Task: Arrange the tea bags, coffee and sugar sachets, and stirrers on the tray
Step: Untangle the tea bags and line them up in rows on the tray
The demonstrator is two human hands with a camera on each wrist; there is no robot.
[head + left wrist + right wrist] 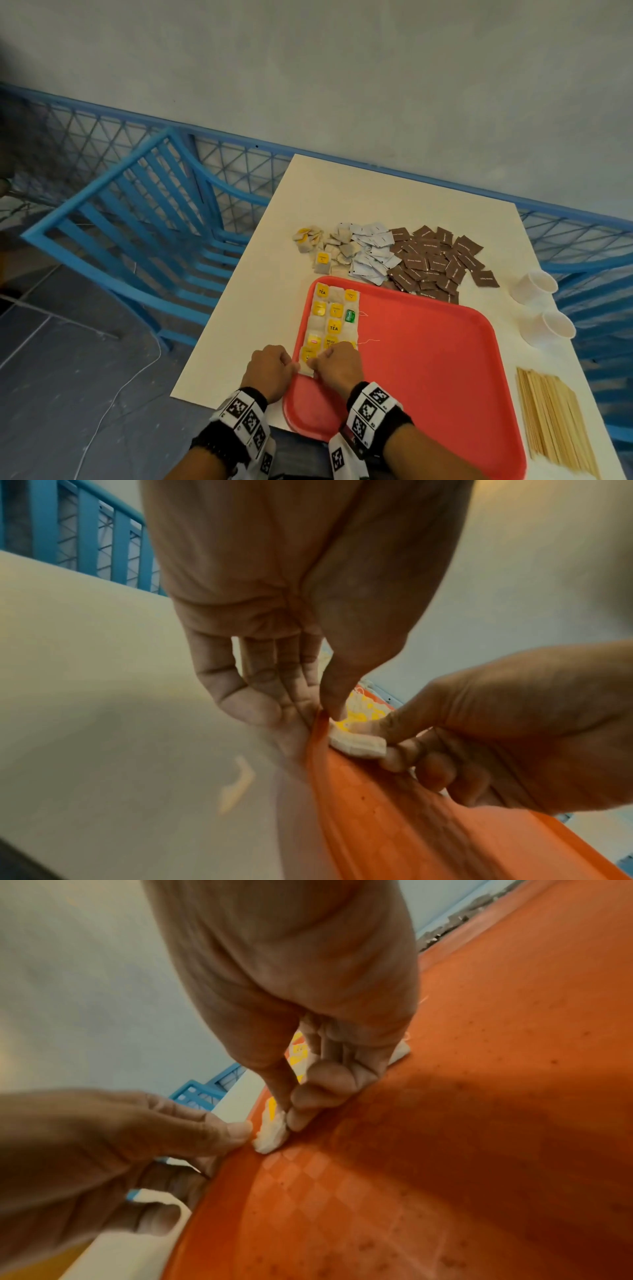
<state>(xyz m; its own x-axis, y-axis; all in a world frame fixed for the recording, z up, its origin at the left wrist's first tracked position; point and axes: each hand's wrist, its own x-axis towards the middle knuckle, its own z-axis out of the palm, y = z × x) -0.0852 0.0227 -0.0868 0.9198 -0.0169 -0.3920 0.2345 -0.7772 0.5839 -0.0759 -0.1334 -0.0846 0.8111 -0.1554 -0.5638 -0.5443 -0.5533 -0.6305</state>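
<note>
While both hands work at the near left corner of the red tray (428,359), the tea bags (330,322) already on it lie in tidy rows along its left side, yellow tags up. The right hand (339,365) closes its grip, thumb against fingers, on the nearest tea bag (356,744), lying just inside the rim. The left hand (270,371) has its fingers curled at the tray's edge, thumb tip touching that same bag. Beyond the tray on the white surface (239,325) lie loose tea bags (325,251), white sachets (371,253) and brown sachets (438,262). Wooden stirrers (555,418) lie to the tray's right, near two paper cups (543,303).
</note>
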